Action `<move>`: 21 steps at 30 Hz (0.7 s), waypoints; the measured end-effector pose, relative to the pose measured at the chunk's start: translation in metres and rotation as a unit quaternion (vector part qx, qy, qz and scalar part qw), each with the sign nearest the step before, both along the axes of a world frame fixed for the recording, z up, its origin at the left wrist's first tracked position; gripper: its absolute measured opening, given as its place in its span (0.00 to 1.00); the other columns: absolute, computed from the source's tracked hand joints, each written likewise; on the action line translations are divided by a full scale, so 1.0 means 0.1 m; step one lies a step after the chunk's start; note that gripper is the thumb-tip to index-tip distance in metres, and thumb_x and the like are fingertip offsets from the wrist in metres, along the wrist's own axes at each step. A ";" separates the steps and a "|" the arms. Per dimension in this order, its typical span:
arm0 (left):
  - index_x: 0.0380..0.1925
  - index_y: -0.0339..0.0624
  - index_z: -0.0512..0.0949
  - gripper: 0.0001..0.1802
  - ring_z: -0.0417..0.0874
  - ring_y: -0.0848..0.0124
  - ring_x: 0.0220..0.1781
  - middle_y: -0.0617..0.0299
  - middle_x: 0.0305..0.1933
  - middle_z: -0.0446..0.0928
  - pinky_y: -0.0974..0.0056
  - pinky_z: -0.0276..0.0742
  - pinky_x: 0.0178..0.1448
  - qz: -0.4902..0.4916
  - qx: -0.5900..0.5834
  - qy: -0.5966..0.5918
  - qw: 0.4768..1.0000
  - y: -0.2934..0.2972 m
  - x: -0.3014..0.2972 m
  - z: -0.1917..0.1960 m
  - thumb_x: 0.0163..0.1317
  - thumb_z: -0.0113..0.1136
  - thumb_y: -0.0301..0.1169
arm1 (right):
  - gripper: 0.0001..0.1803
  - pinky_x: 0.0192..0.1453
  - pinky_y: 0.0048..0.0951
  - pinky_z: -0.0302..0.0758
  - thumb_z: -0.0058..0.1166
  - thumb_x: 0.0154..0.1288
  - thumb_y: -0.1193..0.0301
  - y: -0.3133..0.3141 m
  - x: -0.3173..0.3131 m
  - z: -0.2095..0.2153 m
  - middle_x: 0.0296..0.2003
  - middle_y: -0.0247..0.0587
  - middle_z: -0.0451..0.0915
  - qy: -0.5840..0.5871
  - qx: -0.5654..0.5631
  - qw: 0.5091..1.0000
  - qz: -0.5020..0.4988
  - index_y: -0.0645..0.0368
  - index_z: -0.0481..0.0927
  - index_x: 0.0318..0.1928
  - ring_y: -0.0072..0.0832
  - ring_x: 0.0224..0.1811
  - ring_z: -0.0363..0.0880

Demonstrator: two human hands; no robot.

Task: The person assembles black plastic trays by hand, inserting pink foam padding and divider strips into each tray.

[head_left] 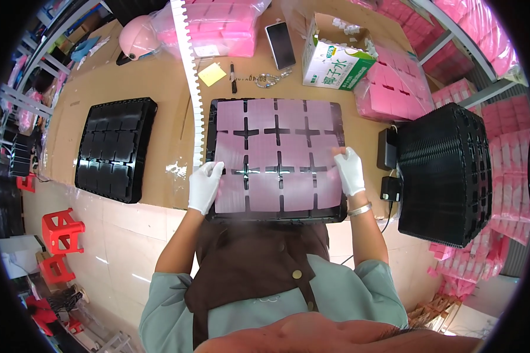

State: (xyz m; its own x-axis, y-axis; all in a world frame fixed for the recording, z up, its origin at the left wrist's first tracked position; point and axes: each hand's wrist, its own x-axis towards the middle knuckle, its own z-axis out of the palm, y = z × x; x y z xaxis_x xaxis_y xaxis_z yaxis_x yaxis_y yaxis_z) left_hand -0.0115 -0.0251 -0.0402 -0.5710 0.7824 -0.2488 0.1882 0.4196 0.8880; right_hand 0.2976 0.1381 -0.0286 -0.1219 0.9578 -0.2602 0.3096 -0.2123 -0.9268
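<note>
A black moulded tray (208,147) lies on the cardboard-covered table in front of me, its pockets covered by several pink square sheets (277,147). My left hand (205,185), in a white glove, rests on the tray's near left edge, fingers on the lowest left pink sheet. My right hand (350,170), also gloved, presses on the pink sheet at the tray's near right side. Neither hand lifts anything.
A second black tray (116,147) lies to the left. A tall stack of black trays (444,170) stands right. Bags of pink sheets (224,26), a phone (281,44), a carton box (335,59), a yellow note (212,74) and a pink helmet (138,36) sit behind. Red stools (62,229) stand below left.
</note>
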 end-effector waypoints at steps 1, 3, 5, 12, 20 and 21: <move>0.48 0.33 0.77 0.20 0.70 0.81 0.18 0.66 0.22 0.75 0.71 0.66 0.22 -0.004 0.018 0.007 1.000 -0.02 0.04 0.08 0.66 0.57 0.40 | 0.19 0.16 0.21 0.67 0.57 0.66 0.61 -0.03 0.06 0.02 0.23 0.36 0.78 -0.024 0.024 0.999 0.029 0.66 0.73 0.45 0.19 0.16 0.75; 0.64 0.34 0.64 0.30 0.74 0.76 0.20 0.60 0.28 0.76 0.68 0.71 0.25 -0.029 -0.026 0.001 0.999 -0.08 0.11 0.34 0.65 0.57 0.37 | 0.20 0.18 0.20 0.69 0.57 0.65 0.63 -0.14 0.19 -0.01 0.23 0.36 0.78 -0.025 0.014 0.999 0.025 0.66 0.72 0.48 0.19 0.17 0.75; 0.66 0.34 0.61 0.34 0.74 0.76 0.22 0.59 0.31 0.75 0.67 0.72 0.28 -0.047 0.001 0.079 0.996 -0.22 0.16 0.26 0.63 0.59 0.36 | 0.25 0.23 0.20 0.72 0.60 0.62 0.70 -0.26 0.22 0.12 0.24 0.37 0.79 -0.035 -0.038 0.998 0.038 0.66 0.67 0.56 0.19 0.19 0.76; 0.70 0.37 0.51 0.44 0.74 0.71 0.26 0.57 0.42 0.71 0.68 0.75 0.40 -0.086 -0.024 0.147 0.985 -0.56 0.29 0.26 0.53 0.59 0.18 | 0.28 0.21 0.18 0.70 0.59 0.57 0.79 -0.61 0.40 0.11 0.24 0.35 0.79 -0.036 -0.065 0.996 0.043 0.65 0.67 0.58 0.17 0.19 0.75; 0.69 0.37 0.54 0.41 0.75 0.72 0.25 0.56 0.42 0.71 0.66 0.76 0.39 -0.095 -0.015 0.156 0.983 -0.61 0.27 0.17 0.55 0.61 0.20 | 0.23 0.20 0.18 0.69 0.59 0.57 0.80 -0.65 0.43 0.08 0.22 0.32 0.77 -0.035 -0.061 0.997 0.035 0.65 0.70 0.53 0.16 0.19 0.73; 0.69 0.37 0.54 0.41 0.75 0.72 0.25 0.56 0.42 0.71 0.66 0.76 0.39 -0.094 -0.016 0.157 0.983 -0.60 0.26 0.17 0.55 0.61 0.20 | 0.23 0.20 0.18 0.69 0.60 0.57 0.79 -0.65 0.43 0.05 0.22 0.32 0.77 -0.040 -0.049 0.997 0.037 0.65 0.70 0.53 0.16 0.18 0.73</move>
State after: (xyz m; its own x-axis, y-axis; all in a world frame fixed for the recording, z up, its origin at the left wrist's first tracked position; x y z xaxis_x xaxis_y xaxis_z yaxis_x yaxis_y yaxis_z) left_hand 0.0149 -0.0854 -0.0235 -0.4687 0.8766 -0.1095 0.5276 0.3772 0.7612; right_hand 0.3410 0.0736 -0.0232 -0.1659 0.9163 -0.3645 0.3997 -0.2754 -0.8743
